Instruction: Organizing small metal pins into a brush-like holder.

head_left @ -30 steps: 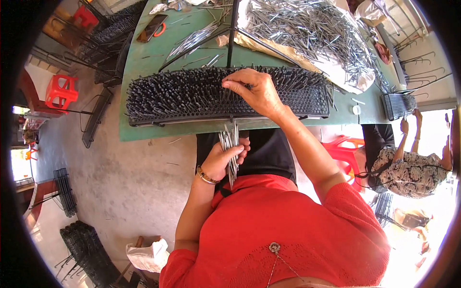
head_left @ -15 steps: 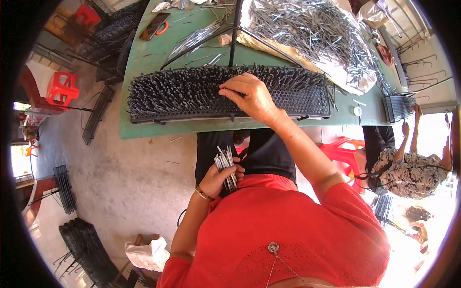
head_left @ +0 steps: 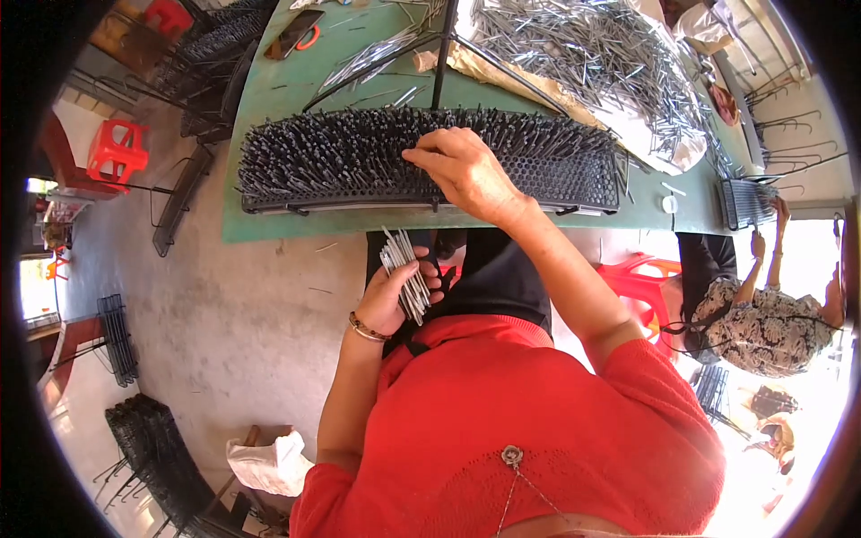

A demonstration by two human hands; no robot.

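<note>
A long black perforated rack [head_left: 574, 184] lies across the table's near edge, its left and middle holes filled with dark upright rods [head_left: 314, 161]. Bare holes show at its right end. Over the middle of the rack is my right hand [head_left: 466, 175], thumb and fingertips pinched together at the rods. What sits in that pinch is too small to make out. Below the table edge, above my lap, my left hand [head_left: 395, 291] is wrapped round a bundle of thin grey metal rods [head_left: 408, 273].
On the green table [head_left: 314, 229] lie a large heap of loose metal rods [head_left: 592, 72], a phone [head_left: 293, 36] and orange-handled scissors [head_left: 308, 38]. A red stool [head_left: 117, 157] stands left. At right, another person [head_left: 762, 323] works at a similar rack [head_left: 747, 204].
My left hand has risen slightly and moved left with the bundle, its rods now tilted more. My right hand has shifted a little to the left along the rack.
</note>
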